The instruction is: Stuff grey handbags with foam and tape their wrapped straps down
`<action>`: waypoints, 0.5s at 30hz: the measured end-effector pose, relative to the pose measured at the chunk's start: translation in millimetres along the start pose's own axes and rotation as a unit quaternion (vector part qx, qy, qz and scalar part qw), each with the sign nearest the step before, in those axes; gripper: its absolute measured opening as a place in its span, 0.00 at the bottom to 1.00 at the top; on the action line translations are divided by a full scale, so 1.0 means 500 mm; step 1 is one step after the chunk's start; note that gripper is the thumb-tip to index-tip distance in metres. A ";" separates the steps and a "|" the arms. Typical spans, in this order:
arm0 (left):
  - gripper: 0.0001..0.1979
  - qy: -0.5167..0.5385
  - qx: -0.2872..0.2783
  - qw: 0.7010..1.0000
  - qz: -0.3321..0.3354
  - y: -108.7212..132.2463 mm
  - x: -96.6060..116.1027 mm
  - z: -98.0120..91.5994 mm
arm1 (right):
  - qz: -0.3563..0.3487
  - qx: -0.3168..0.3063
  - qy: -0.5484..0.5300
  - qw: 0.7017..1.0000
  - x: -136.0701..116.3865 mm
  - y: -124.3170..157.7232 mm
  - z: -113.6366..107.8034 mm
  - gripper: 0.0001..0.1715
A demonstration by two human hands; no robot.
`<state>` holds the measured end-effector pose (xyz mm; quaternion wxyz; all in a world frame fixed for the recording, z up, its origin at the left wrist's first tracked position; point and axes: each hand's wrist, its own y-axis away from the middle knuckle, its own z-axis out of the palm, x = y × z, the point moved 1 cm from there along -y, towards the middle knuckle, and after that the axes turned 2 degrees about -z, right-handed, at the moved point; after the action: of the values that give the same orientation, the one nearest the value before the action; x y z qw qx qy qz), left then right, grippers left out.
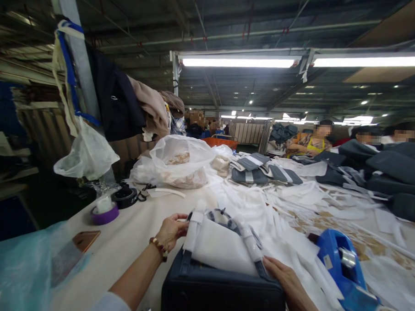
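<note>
A dark navy bag stands upright on the table in front of me. White foam sheet covers its upper face, and its two straps are wrapped in white foam and clear film. My left hand pinches the edge of the left wrapped strap, thumb and fingers together. Low on the right wrapped strap, my right hand has its fingertips closed at the strap's outer edge; part of that grip is hidden. A striped loop handle shows between the straps.
To the right sits a blue tape dispenser. Purple tape and black tape lie left, with a phone nearby. White foam strips, a clear plastic bag and dark padded pieces cover the far table. Co-workers sit far right.
</note>
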<state>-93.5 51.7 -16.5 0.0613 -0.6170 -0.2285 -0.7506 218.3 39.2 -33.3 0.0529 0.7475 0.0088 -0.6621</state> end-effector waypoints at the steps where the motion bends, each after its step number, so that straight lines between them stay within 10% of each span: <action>1: 0.06 0.001 -0.015 1.000 0.007 -0.003 0.003 0.008 | 0.005 -0.003 0.000 1.000 0.007 -0.005 0.002 0.22; 15: 0.05 -0.165 -0.223 0.960 0.032 0.051 0.053 0.053 | 0.140 -0.140 -0.160 0.967 0.058 -0.067 -0.011 0.21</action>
<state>-66.3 45.1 19.4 -0.0922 -0.7376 -0.0422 -0.6676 224.4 71.5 -63.6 0.2498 0.6108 -0.0123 -0.7513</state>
